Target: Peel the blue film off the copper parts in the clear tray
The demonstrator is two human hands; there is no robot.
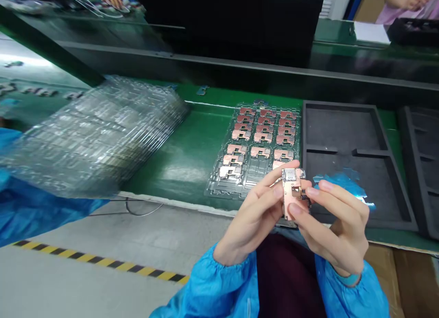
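Note:
A copper-coloured circuit board (290, 203) with a silver card slot at its top is held up in front of me, above the table's front edge. My left hand (255, 212) grips it along its left side between thumb and fingers. On the right side, my right hand (338, 222) has its thumb and fingertips closed on the board's edge and lower face. Behind lies a clear plastic tray (252, 174) with rows of similar circuit boards (263, 137); my hands hide its near right corner.
Stacked clear plastic trays (96, 130) stand at left, beside a co-worker's blue sleeve (41, 212). A black foam tray (339, 126) with blue film pieces (343, 183) lies at right, another black tray (413, 162) beyond it. A raised shelf edge (240, 64) runs behind.

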